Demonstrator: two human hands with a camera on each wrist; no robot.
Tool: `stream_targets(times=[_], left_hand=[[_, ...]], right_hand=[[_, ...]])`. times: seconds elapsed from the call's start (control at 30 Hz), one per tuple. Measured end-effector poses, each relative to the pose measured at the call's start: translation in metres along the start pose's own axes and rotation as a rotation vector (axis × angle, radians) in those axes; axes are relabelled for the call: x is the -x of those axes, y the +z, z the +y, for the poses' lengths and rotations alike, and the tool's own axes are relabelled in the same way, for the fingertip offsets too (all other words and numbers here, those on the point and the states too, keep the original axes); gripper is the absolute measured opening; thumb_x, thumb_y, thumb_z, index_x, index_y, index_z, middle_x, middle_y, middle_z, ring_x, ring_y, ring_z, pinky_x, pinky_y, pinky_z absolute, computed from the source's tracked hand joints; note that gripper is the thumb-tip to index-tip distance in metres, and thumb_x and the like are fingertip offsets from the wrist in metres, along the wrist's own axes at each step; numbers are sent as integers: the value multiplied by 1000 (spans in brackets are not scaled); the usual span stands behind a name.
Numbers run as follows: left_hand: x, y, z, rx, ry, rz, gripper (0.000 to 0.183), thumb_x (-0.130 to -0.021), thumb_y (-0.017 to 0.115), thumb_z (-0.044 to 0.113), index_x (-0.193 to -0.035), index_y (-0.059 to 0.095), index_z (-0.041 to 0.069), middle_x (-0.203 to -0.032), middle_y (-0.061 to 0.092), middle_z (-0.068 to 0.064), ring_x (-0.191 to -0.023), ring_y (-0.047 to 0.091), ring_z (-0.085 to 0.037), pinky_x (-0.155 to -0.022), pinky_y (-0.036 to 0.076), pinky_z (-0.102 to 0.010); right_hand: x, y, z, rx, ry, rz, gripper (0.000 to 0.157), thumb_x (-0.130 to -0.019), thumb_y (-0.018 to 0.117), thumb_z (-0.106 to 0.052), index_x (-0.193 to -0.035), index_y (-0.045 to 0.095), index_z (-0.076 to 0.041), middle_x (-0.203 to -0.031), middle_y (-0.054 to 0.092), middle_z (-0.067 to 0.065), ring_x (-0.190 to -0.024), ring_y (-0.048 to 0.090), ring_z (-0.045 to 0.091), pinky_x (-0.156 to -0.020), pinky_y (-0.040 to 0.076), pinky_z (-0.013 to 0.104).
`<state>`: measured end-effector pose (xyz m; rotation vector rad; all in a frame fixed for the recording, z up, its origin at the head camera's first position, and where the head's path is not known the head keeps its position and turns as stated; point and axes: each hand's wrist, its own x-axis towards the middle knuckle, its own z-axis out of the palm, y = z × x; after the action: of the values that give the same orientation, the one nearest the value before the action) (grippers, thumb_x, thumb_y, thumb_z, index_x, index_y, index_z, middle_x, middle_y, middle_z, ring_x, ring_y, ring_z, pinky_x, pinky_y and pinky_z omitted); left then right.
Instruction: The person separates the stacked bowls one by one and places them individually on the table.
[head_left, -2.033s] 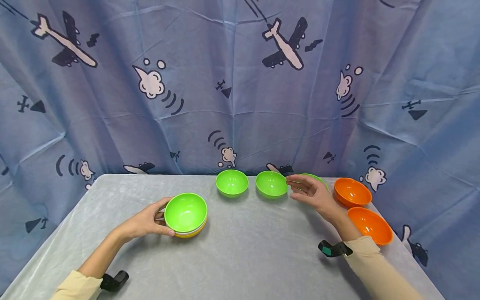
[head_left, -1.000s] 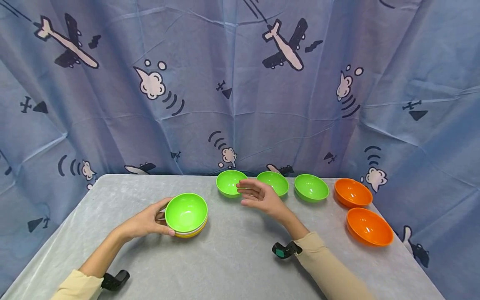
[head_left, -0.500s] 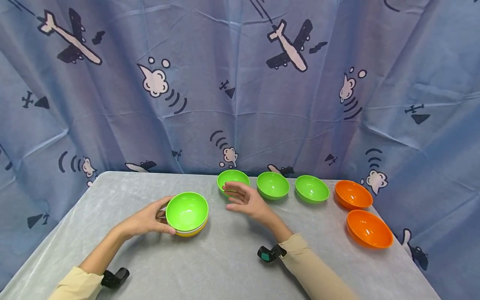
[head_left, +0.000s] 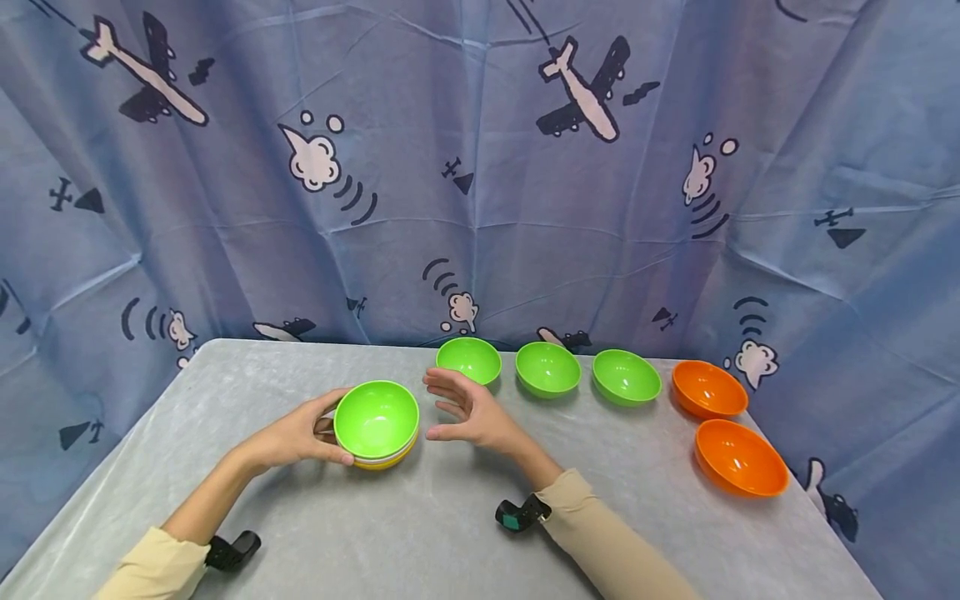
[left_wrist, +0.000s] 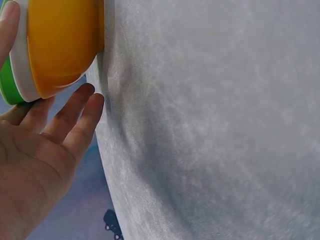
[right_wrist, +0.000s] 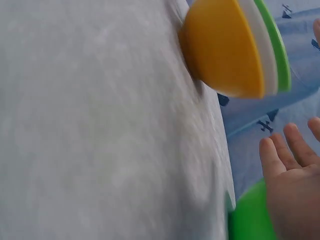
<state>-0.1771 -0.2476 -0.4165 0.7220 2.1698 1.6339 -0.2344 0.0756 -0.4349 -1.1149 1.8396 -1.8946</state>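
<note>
A stack of nested bowls stands on the table, with a green bowl (head_left: 377, 418) on top, a white rim below it and a yellow bowl (left_wrist: 62, 45) at the bottom. My left hand (head_left: 296, 435) holds the stack from its left side, thumb at the near edge and fingers round the far side. To the right of the stack, my right hand (head_left: 477, 417) is held with fingers spread and thumb apart, facing the stack with a gap between. In the right wrist view that hand holds nothing. It partly overlaps a single green bowl (head_left: 468, 358) behind it.
Two more green bowls, the middle one (head_left: 547, 371) and the right one (head_left: 626, 377), line the table's back edge. Two orange bowls, one far (head_left: 708, 389) and one near (head_left: 740, 458), stand at the right edge. A blue patterned curtain (head_left: 480, 167) hangs behind the grey-covered table (head_left: 375, 542).
My right hand has swept left from the rightmost green bowl, past the other green bowls, to beside the stack. My left hand stays on the stack, which has not moved.
</note>
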Motion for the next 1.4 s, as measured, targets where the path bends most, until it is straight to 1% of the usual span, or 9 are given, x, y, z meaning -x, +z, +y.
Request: stream_targets(times=[0.07, 0.17, 0.33, 0.43, 0.57, 0.77, 1.1, 1.23, 1.4], left_hand=[[0, 0, 0, -2, -2, 2, 97, -83, 85, 5, -156, 23, -6, -148, 37, -32, -130, 48, -49, -100, 48, -42], [0, 0, 1, -12, -4, 4, 97, -83, 85, 6, -156, 23, -6, -148, 37, -32, -129, 47, -50, -99, 49, -42], [-1, 0, 1, -26, -15, 10, 96, -83, 85, 7, -156, 25, -5, -149, 37, -30, -129, 48, -49, -99, 49, -42], [-2, 0, 2, -29, -20, 6, 96, -84, 85, 8, -156, 24, -4, -149, 37, -30, -128, 50, -48, -98, 50, -40], [-3, 0, 3, -34, -21, -6, 97, -84, 86, 8, -156, 23, -5, -149, 36, -31, -127, 51, -47, -98, 50, -40], [-3, -1, 3, -27, -21, -3, 97, -83, 86, 7, -156, 23, -6, -148, 37, -31, -128, 50, -47, -98, 50, -40], [-1, -1, 4, -32, -24, 0, 97, -83, 86, 7, -156, 23, -6, -148, 37, -31, -127, 51, -47, -98, 50, -42], [-2, -2, 3, -32, -33, 3, 96, -83, 86, 7, -156, 24, -5, -147, 38, -30, -127, 51, -47, -99, 49, -42], [-1, -2, 1, -33, -23, 0, 97, -83, 86, 7, -156, 24, -6, -147, 38, -31, -127, 51, -48, -98, 50, -41]], right_hand=[[-3, 5, 2, 10, 2, -15, 89, -80, 85, 4, -154, 35, 3, -153, 42, 19, -142, 31, 47, -113, 34, 46], [-9, 13, 6, 43, 0, -33, 94, -78, 85, 7, -155, 32, 2, -155, 39, 18, -144, 29, 44, -113, 34, 45], [-15, 24, 12, 93, 24, -50, 100, -77, 87, 6, -158, 29, -4, -158, 34, 16, -146, 31, 31, -113, 34, 40], [-17, 29, 15, 116, 40, -53, 103, -76, 88, 5, -159, 26, -3, -160, 31, 17, -145, 33, 24, -112, 35, 37], [-19, 35, 17, 117, 39, -51, 104, -73, 88, 8, -158, 28, 0, -157, 36, 13, -140, 40, 21, -109, 39, 37], [-22, 40, 19, 106, 34, -42, 101, -71, 88, 10, -155, 35, -7, -149, 45, 3, -131, 49, 20, -105, 45, 39], [-26, 40, 20, 189, 23, -25, 95, -71, 91, 1, -152, 42, -12, -144, 50, 1, -125, 53, 18, -102, 46, 36], [-26, 39, 20, 185, 14, -32, 94, -71, 91, 0, -151, 43, -11, -143, 51, 2, -126, 53, 19, -103, 46, 37], [-25, 40, 20, 171, 6, -28, 93, -71, 91, 2, -150, 44, -9, -143, 52, 3, -126, 53, 19, -104, 44, 37]])
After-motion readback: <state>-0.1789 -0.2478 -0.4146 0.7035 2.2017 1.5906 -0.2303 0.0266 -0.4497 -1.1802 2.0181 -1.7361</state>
